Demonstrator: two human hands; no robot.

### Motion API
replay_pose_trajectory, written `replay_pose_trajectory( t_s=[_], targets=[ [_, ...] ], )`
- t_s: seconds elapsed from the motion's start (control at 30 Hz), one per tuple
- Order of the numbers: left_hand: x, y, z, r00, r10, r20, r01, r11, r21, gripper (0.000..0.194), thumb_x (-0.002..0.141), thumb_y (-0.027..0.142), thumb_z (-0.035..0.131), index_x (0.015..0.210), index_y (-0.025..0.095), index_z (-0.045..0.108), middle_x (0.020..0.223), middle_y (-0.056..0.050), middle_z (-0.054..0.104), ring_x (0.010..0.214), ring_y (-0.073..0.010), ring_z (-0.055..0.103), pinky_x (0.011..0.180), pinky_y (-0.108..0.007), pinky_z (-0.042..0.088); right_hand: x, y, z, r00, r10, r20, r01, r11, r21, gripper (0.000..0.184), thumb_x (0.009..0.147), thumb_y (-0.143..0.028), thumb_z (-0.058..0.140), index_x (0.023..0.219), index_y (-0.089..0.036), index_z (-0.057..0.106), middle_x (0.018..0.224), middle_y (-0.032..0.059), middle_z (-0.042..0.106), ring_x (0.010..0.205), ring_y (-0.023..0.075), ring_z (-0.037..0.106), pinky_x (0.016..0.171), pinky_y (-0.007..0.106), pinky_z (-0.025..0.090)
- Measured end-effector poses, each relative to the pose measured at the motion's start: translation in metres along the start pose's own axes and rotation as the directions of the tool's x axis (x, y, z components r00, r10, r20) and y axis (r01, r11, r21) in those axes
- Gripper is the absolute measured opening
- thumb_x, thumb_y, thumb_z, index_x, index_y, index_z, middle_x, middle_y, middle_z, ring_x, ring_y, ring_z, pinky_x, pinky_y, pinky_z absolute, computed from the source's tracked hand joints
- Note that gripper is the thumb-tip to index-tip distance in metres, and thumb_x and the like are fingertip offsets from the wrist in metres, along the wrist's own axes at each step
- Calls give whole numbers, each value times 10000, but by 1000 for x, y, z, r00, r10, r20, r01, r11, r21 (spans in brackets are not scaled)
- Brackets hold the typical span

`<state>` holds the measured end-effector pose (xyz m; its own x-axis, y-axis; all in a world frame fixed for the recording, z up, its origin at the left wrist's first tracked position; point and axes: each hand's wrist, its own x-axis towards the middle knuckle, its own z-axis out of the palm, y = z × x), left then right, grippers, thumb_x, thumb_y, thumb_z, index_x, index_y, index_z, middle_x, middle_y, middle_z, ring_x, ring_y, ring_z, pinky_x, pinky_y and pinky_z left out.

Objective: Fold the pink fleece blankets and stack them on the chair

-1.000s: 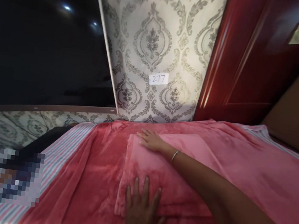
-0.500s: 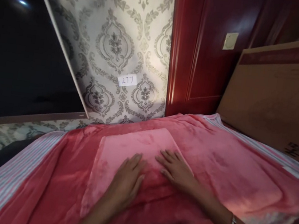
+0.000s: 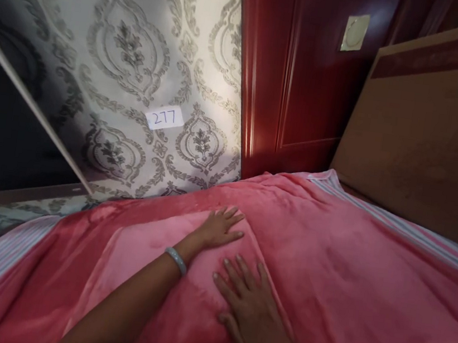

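Note:
A plush pink-and-red blanket (image 3: 340, 253) lies spread over the surface before me. On it is a lighter pink folded section (image 3: 139, 244) with straight edges. My left hand (image 3: 220, 228) rests flat near the far right corner of this section, fingers spread, a pale bangle on the wrist. Closer to me, my right hand (image 3: 247, 303) presses on the section near its right edge, its fingers also spread. Neither hand grips the cloth. The near part of the section lies partly under my forearms.
Striped cloth (image 3: 2, 254) shows beneath the blanket at the left and along the right. A large cardboard box (image 3: 433, 125) stands at the right by a dark red wooden panel (image 3: 317, 82). Patterned wallpaper (image 3: 142, 59) and a dark screen (image 3: 7, 125) are behind. A paper label (image 3: 165, 117) reads 277.
My left hand has slid forward to the far right corner of the folded section. My right hand sits nearer to me. The camera view has shifted closer and to the right.

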<state>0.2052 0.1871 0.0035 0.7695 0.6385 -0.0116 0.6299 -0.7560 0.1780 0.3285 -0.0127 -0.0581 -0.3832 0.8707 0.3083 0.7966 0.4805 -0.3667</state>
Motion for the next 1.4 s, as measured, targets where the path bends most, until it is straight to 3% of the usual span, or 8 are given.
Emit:
replay_pose_trajectory(
  t_s=[0.33, 0.57, 0.7, 0.8, 1.0, 1.1, 1.2, 1.4],
  targets=[
    [15, -15, 11, 996, -73, -57, 71, 996, -47, 748, 942, 695, 331, 1556, 268, 324, 1614, -110, 336, 1479, -312, 327, 1205, -510, 258, 4, 4, -1, 991, -8, 131, -10, 991, 137, 759, 909, -460, 633, 1574, -353, 282, 1636, 48, 185, 1510, 398, 114, 1172, 730, 79],
    [17, -13, 12, 996, -73, -52, 72, 997, -28, 763, 954, 671, 312, 1567, 217, 286, 1612, -135, 334, 1483, -294, 321, 1214, -489, 240, 1, -4, -6, 998, 31, 60, -37, 995, 90, 698, 949, -417, 572, 1575, -361, 271, 1651, 26, 167, 1522, 355, 95, 1188, 697, 71],
    [18, -11, -7, 996, -95, -2, 94, 994, -55, 720, 977, 600, 310, 1566, 186, 269, 1628, -136, 294, 1508, -270, 264, 1228, -486, 211, 0, -5, -9, 999, 43, 22, -44, 998, 54, 610, 978, -428, 526, 1554, -348, 340, 1643, 28, 224, 1525, 322, 117, 1202, 668, 66],
    [3, -13, -34, 993, -118, -26, 116, 992, -50, 701, 969, 581, 354, 1546, 185, 324, 1629, -129, 289, 1509, -307, 254, 1228, -555, 175, -2, -4, -15, 999, 40, 9, -40, 999, 30, 571, 989, -461, 505, 1533, -334, 391, 1636, 40, 260, 1521, 318, 147, 1208, 646, 83],
    [-72, -22, -68, 1000, 9, -24, -16, 940, -341, 701, 968, 661, 251, 1448, 217, 504, 1540, -60, 472, 1417, -222, 441, 1216, -412, 299, 19, -27, -46, 999, -44, 20, 43, 998, 44, 487, 1021, -437, 449, 1480, -280, 489, 1556, 85, 428, 1468, 301, 303, 1214, 585, 131],
    [-98, -27, -61, 999, 27, -25, -34, 939, -342, 657, 988, 622, 253, 1473, 239, 475, 1571, -46, 426, 1458, -194, 376, 1232, -407, 258, 47, -47, -47, 964, -267, 10, 264, 956, 127, 436, 1027, -432, 454, 1420, -272, 556, 1465, 76, 538, 1379, 247, 431, 1196, 469, 242],
    [-108, -33, -41, 999, 51, 7, -50, 988, -147, 558, 1009, 531, 294, 1485, 286, 452, 1595, -49, 380, 1497, -214, 298, 1240, -511, 175, 67, -56, -29, 895, -443, 53, 429, 887, 169, 420, 1024, -434, 476, 1375, -237, 596, 1416, 78, 583, 1366, 235, 439, 1189, 435, 253],
    [-113, -39, -1, 997, 35, -69, -30, 997, 74, 534, 1020, 432, 344, 1544, 333, 324, 1635, -44, 292, 1531, -221, 192, 1236, -549, 132, 61, -51, -2, 901, -406, 152, 370, 903, 216, 489, 1038, -462, 420, 1503, -316, 447, 1589, 38, 379, 1488, 216, 272, 1239, 483, 117]
  ],
)
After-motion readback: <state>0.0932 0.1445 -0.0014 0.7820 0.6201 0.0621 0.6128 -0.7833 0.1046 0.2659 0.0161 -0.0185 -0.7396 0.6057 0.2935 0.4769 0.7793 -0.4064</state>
